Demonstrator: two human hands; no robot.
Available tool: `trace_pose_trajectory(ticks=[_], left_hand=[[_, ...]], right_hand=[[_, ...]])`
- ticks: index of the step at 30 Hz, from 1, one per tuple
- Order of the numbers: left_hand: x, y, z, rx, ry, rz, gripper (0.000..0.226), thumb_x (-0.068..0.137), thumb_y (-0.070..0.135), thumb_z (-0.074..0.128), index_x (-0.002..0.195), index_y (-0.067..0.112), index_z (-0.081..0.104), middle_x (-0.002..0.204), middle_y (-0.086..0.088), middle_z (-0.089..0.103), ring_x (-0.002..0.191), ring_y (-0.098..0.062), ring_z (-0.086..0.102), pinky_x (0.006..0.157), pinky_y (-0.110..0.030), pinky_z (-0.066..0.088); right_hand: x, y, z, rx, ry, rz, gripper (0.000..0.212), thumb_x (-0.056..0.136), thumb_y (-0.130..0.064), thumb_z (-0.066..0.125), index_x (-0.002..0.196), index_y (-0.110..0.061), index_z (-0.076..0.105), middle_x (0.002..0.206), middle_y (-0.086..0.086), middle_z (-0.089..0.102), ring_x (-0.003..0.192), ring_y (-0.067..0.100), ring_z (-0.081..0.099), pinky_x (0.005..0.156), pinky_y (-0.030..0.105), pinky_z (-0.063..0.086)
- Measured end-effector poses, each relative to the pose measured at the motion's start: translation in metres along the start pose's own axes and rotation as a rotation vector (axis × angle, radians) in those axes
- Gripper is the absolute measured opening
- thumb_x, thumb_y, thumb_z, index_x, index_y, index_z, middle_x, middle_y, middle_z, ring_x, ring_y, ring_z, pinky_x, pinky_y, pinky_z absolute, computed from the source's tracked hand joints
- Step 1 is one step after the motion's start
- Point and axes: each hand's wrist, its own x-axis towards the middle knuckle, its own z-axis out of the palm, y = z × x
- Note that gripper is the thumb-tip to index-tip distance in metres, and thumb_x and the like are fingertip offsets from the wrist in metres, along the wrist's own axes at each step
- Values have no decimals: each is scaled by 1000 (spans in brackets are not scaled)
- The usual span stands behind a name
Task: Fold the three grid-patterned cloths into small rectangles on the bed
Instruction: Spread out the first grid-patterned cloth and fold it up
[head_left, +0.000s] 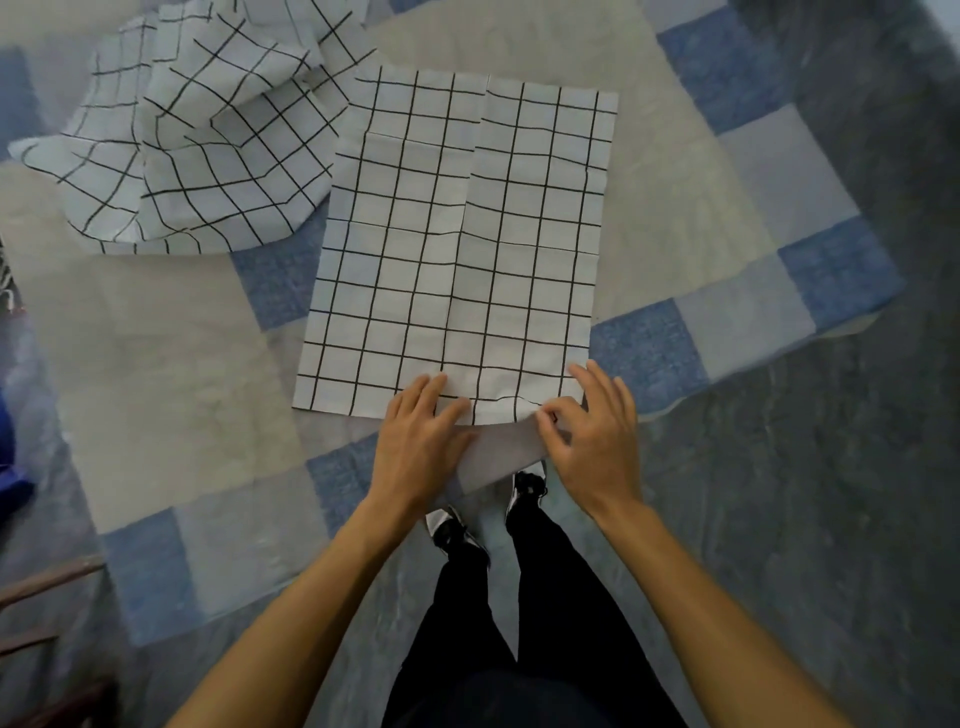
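A white cloth with a black grid (457, 249) lies flat on the bed as a long rectangle, with a lengthwise fold line down its middle. My left hand (421, 441) rests palm down on its near edge, fingers together. My right hand (592, 441) pinches the near right corner of this cloth between thumb and fingers, and the edge is lifted slightly. A crumpled heap of grid-patterned cloth (197, 135) lies at the far left, touching the flat cloth's far left corner. How many cloths the heap holds I cannot tell.
The bed cover (166, 364) is a quilt of cream, grey and blue squares; its near edge hangs just under my hands. My legs and shoes (527, 488) stand on the grey floor below. A blue object sits at the left edge, wooden slats at the lower left.
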Motion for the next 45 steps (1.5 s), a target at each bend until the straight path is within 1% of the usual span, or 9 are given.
trace_pose_trajectory(ticks=[4, 9, 13, 22, 28, 34, 38, 42, 45], left_hand=[[3, -5, -8, 10, 153, 52, 16, 77, 8, 73, 92, 10, 69, 116, -19, 62, 111, -36, 53, 91, -45, 43], [15, -5, -37, 9, 318, 80, 9, 81, 9, 64, 89, 9, 69, 110, -15, 65, 108, -34, 55, 91, -44, 43], [24, -3, -64, 4, 426, 128, 7, 82, 10, 65, 88, 9, 69, 106, -14, 66, 104, -32, 57, 90, -42, 42], [27, -25, -114, 19, 538, 146, 6, 82, 14, 70, 82, 10, 65, 93, -11, 64, 92, -29, 56, 80, -39, 43], [28, -34, -138, 27, 538, 68, 9, 81, 16, 73, 80, 13, 65, 89, -7, 63, 92, -28, 57, 81, -38, 43], [32, -42, -172, 22, 600, -5, 12, 76, 13, 76, 83, 10, 66, 90, -11, 63, 86, -31, 58, 74, -40, 47], [42, -45, -205, 97, 658, 7, 17, 73, 11, 77, 86, 9, 67, 99, -17, 65, 98, -37, 59, 83, -47, 49], [51, -47, -242, 146, 742, 36, 14, 75, 8, 75, 87, 10, 68, 106, -18, 65, 108, -37, 57, 93, -50, 45], [55, -52, -270, 162, 824, 36, 13, 80, 5, 71, 90, 12, 67, 109, -17, 64, 113, -37, 53, 100, -50, 39]], right_hand=[[10, -11, -17, 55, 70, -56, 9, 87, -24, 64, 85, -15, 64, 132, 11, 53, 134, 25, 37, 115, 44, 17], [22, -21, -32, -46, 1, -122, 27, 79, -38, 73, 96, -18, 68, 134, 12, 50, 135, 29, 33, 114, 51, 17], [35, -40, -48, -48, 88, -165, 13, 86, -29, 65, 87, -19, 73, 129, 11, 56, 133, 29, 36, 113, 49, 17], [70, -79, -108, -44, 268, -229, 17, 84, -34, 63, 87, -22, 75, 126, 7, 58, 131, 26, 38, 110, 51, 22], [94, -95, -145, -67, 399, -217, 32, 84, -48, 57, 85, -21, 75, 123, 6, 61, 127, 29, 44, 108, 53, 24], [118, -103, -184, -160, 499, -222, 31, 86, -46, 57, 90, -21, 75, 128, 8, 58, 130, 29, 41, 111, 50, 20], [127, -105, -202, -198, 556, -240, 26, 90, -35, 55, 91, -17, 74, 127, 12, 58, 129, 33, 42, 110, 53, 22], [137, -116, -218, -219, 579, -238, 45, 95, -40, 37, 95, -12, 72, 130, 15, 55, 131, 33, 40, 111, 52, 20], [147, -128, -234, -227, 602, -234, 43, 96, -40, 40, 94, -11, 72, 131, 15, 55, 130, 34, 40, 111, 55, 21]])
